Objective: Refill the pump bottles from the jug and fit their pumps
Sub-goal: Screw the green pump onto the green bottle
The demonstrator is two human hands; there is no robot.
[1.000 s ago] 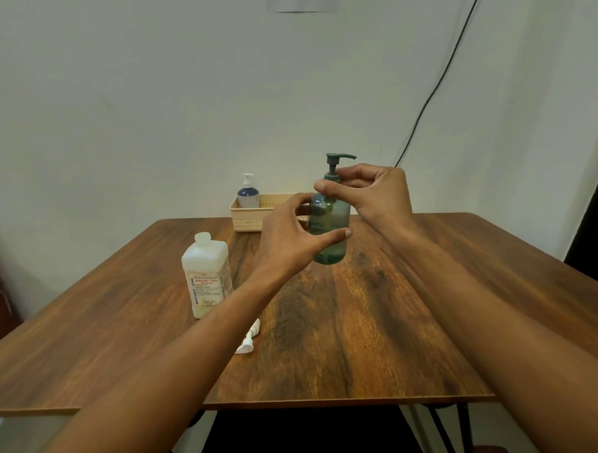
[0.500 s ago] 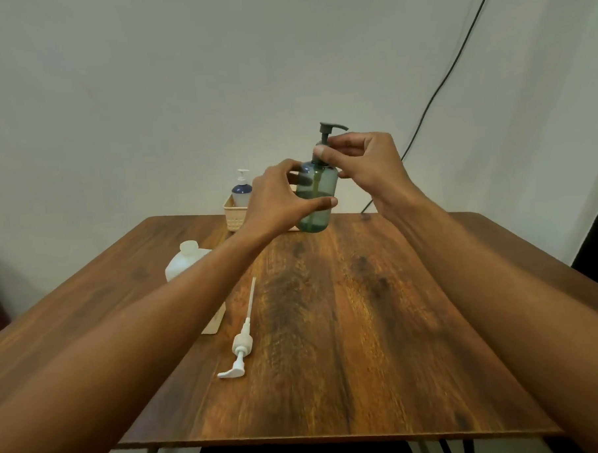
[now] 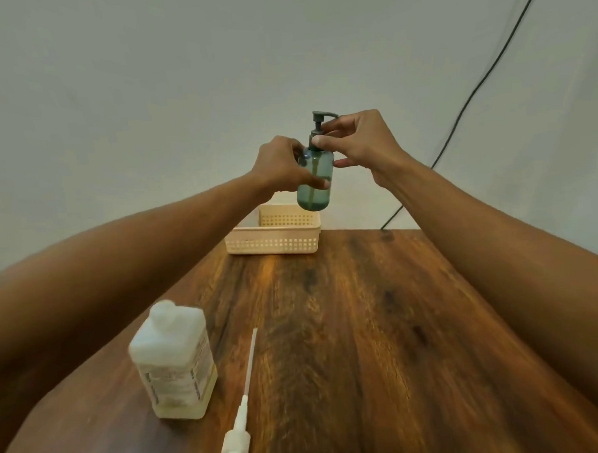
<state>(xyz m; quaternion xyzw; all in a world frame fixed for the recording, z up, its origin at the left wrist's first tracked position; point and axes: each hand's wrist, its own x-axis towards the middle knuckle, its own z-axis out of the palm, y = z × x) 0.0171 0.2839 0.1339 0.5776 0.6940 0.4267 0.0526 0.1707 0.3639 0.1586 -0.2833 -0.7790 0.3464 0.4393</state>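
Note:
I hold a translucent green pump bottle [image 3: 313, 188] in the air above the beige basket [image 3: 273, 241]. My left hand [image 3: 281, 165] grips its body from the left. My right hand [image 3: 359, 139] pinches the collar of its dark green pump [image 3: 319, 121] at the neck. A white jug [image 3: 175, 362] with a label and yellowish liquid at the bottom stands capped on the table near me, left of centre. A loose white pump [image 3: 242, 413] with a long dip tube lies on the table right of the jug. My left forearm hides the small blue bottle.
The wooden table [image 3: 381, 342] runs from the basket at the wall toward me. A black cable [image 3: 483, 81] hangs down the wall at the right and passes behind the table's far edge.
Both hands have carried the green bottle up and away from me, from over the table's middle to above the basket. My head has moved forward, so the jug and loose pump look nearer.

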